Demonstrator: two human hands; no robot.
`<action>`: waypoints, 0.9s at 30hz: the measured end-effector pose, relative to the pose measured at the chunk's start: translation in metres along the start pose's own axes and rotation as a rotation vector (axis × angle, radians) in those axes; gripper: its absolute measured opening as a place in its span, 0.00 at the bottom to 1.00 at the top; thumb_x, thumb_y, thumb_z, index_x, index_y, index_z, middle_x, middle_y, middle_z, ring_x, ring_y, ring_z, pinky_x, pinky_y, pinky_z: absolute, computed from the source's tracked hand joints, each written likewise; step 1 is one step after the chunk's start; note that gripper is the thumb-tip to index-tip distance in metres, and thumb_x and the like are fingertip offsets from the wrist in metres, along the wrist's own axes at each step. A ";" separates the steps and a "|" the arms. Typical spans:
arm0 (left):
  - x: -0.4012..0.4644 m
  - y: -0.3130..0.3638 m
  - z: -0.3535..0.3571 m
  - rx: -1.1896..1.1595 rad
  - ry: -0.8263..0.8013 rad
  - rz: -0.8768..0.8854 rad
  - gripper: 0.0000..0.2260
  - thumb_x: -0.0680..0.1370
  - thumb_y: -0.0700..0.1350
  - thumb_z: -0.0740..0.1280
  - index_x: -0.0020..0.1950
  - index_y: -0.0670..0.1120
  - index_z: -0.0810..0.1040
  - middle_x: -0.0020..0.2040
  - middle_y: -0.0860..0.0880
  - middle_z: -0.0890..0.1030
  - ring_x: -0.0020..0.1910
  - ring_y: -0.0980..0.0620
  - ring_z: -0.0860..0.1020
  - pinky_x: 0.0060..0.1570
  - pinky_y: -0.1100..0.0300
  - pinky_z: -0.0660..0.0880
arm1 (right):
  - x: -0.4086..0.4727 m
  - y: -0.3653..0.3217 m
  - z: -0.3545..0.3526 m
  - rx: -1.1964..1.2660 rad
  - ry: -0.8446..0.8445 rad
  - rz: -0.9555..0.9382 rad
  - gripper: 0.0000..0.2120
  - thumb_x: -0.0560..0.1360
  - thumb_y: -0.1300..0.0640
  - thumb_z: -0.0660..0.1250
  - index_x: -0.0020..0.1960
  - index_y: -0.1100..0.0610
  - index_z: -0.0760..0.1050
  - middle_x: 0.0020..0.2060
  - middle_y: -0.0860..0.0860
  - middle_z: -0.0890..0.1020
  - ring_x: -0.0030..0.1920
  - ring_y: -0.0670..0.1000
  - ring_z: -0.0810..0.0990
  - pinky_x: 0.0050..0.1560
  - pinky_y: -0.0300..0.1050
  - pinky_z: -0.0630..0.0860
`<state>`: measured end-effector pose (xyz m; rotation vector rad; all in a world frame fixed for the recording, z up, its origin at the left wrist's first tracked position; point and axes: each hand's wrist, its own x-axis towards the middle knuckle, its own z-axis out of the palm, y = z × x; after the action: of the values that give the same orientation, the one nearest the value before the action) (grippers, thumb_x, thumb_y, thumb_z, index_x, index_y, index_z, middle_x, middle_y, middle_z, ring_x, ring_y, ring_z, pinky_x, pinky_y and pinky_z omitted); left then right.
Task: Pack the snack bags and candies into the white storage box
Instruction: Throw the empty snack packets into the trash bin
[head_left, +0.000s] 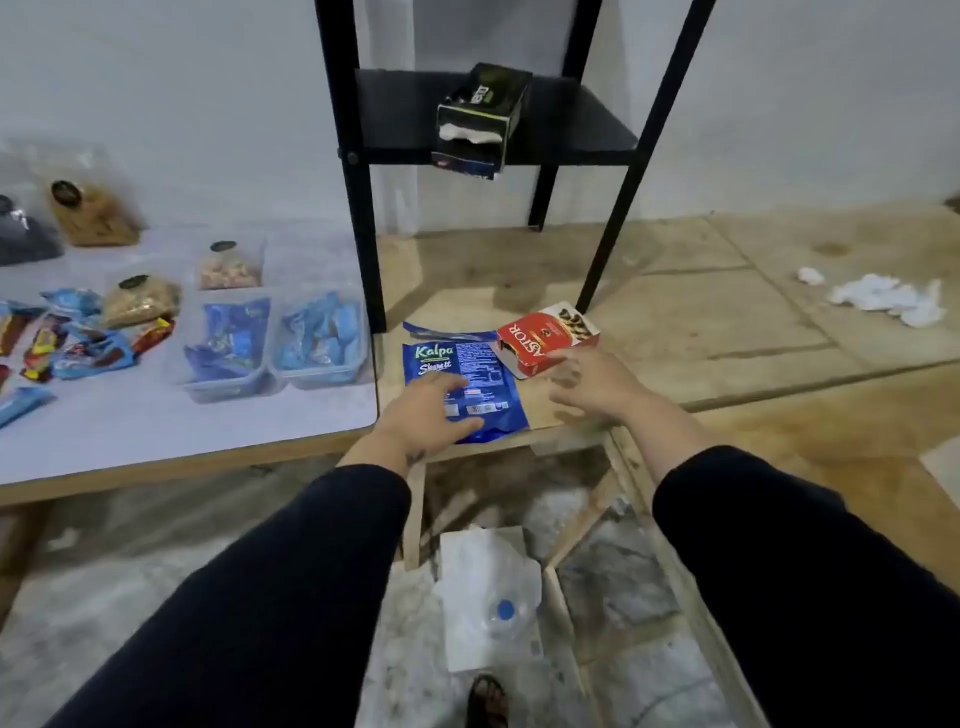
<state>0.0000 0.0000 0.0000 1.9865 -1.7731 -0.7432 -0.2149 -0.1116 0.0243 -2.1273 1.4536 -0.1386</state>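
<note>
A flat blue Kalpa snack bag (480, 364) lies on the wooden table near its front edge. My left hand (426, 415) rests on its lower left part, fingers spread over it. A red Astor box (545, 338), open at one end, lies just right of the bag. My right hand (592, 384) hovers beside and below the box, fingers apart, holding nothing; whether it touches the box is unclear. Two clear tubs (228, 387) (322, 374) hold blue-wrapped candies on the white tabletop to the left. No white storage box is identifiable.
Loose candy wrappers (78, 343) and clear bags of nuts (140, 301) cover the left of the white tabletop. A black metal shelf (358, 218) stands behind the bag, with a tissue box (483, 114) on it. Crumpled tissue (883, 299) lies far right. A water bottle (504, 613) sits on the floor.
</note>
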 end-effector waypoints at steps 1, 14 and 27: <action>0.008 0.001 0.007 0.051 -0.003 0.005 0.30 0.72 0.58 0.69 0.71 0.51 0.67 0.72 0.52 0.68 0.71 0.51 0.65 0.69 0.54 0.66 | 0.011 0.004 -0.002 -0.055 0.013 -0.027 0.31 0.70 0.55 0.73 0.70 0.49 0.68 0.70 0.51 0.71 0.67 0.52 0.71 0.67 0.48 0.69; 0.037 -0.029 0.053 0.458 -0.038 0.148 0.34 0.72 0.71 0.46 0.76 0.60 0.48 0.76 0.52 0.63 0.77 0.48 0.57 0.73 0.45 0.58 | 0.128 0.030 -0.001 -0.538 -0.234 -0.215 0.51 0.63 0.53 0.73 0.76 0.40 0.45 0.78 0.49 0.46 0.78 0.54 0.39 0.72 0.65 0.37; 0.033 -0.001 0.034 0.550 -0.050 0.257 0.22 0.77 0.50 0.45 0.72 0.63 0.53 0.69 0.48 0.70 0.51 0.39 0.80 0.39 0.52 0.75 | 0.113 0.030 0.014 -0.385 -0.056 -0.242 0.40 0.65 0.32 0.69 0.73 0.39 0.61 0.67 0.53 0.69 0.65 0.57 0.68 0.67 0.52 0.66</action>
<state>-0.0180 -0.0306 -0.0319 1.9963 -2.3994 -0.2351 -0.1883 -0.2145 -0.0267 -2.5911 1.2640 0.1214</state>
